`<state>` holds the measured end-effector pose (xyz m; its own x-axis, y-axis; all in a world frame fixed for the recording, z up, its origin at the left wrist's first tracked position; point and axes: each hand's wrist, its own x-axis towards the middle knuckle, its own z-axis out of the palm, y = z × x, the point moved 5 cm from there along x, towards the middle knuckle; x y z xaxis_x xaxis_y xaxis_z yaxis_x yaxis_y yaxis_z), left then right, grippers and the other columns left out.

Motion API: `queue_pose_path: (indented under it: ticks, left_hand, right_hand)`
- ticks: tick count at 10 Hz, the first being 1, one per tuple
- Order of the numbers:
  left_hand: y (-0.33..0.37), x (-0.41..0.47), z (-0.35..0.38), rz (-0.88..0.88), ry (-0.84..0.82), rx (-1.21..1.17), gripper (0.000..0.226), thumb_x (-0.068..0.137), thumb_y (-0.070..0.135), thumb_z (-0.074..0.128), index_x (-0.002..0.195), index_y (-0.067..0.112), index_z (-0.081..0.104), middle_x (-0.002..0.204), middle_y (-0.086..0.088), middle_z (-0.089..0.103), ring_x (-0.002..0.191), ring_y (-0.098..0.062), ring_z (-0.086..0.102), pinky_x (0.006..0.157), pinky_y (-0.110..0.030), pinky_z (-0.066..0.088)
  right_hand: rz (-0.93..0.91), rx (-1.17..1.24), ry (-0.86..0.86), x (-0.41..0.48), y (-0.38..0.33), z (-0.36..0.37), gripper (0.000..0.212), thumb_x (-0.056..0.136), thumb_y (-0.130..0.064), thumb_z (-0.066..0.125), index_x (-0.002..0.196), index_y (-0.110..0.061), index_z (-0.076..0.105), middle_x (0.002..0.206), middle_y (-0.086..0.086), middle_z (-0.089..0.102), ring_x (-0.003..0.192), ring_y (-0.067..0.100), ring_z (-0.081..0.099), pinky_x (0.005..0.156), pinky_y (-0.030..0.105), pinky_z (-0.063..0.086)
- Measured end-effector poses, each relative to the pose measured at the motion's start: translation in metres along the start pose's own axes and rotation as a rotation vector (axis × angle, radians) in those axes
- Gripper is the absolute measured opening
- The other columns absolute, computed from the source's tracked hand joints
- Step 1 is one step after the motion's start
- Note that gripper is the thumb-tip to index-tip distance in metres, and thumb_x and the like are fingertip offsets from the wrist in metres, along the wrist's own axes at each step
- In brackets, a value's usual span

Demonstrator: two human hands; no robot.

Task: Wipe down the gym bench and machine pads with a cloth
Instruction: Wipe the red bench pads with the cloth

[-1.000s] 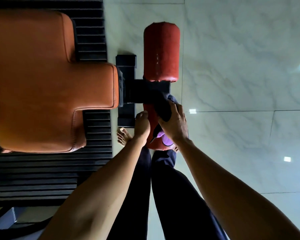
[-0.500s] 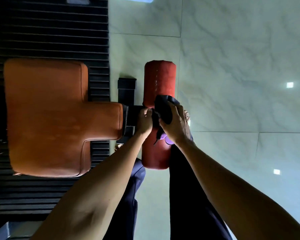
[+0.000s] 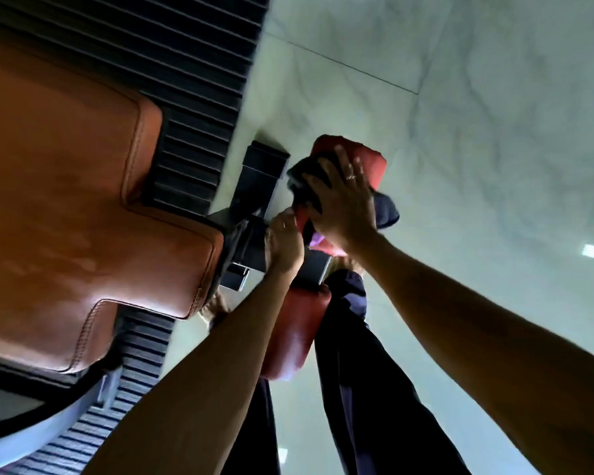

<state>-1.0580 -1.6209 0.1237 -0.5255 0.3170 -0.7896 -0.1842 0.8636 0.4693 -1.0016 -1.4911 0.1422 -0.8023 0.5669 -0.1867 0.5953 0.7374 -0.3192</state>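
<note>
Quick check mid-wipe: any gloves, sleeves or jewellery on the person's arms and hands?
No gloves, no sleeves in view: both forearms are bare. The right hand wears a thin ring on one finger; the left hand shows none.

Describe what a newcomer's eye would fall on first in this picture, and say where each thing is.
The big orange bench pad fills the left side. At centre, the right hand presses a dark cloth flat onto the upper red roller pad, with pale marble floor spreading to the right.
</note>
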Motion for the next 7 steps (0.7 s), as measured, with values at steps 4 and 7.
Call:
queue_pose_path:
  ticks: [4,7]
  left_hand:
    - [-0.003,0.008,-0.004,-0.13,0.012,-0.119,0.051,0.107,0.036,0.03,0.143,0.005,0.049,0.149,-0.017,0.046,0.14,-0.032,0.04,0.118,-0.04,0.029]
    - [0.015,0.014,0.002,-0.031,-0.009,0.005,0.035,0.103,0.03,0.033,0.113,0.023,0.066,0.102,0.003,0.069,0.093,-0.022,0.065,0.071,-0.033,0.043]
  right_hand:
    - [-0.214,-0.031,-0.127,-0.033,-0.022,0.005,0.051,0.088,-0.035,0.062,0.134,-0.013,0.064,0.142,0.014,0.057,0.144,0.04,0.039,0.121,0.055,0.027]
    - [0.07,-0.05,0.014,0.026,-0.001,-0.012,0.044,0.087,-0.029,0.069,0.127,-0.009,0.067,0.14,0.015,0.058,0.144,0.04,0.039,0.121,0.057,0.027]
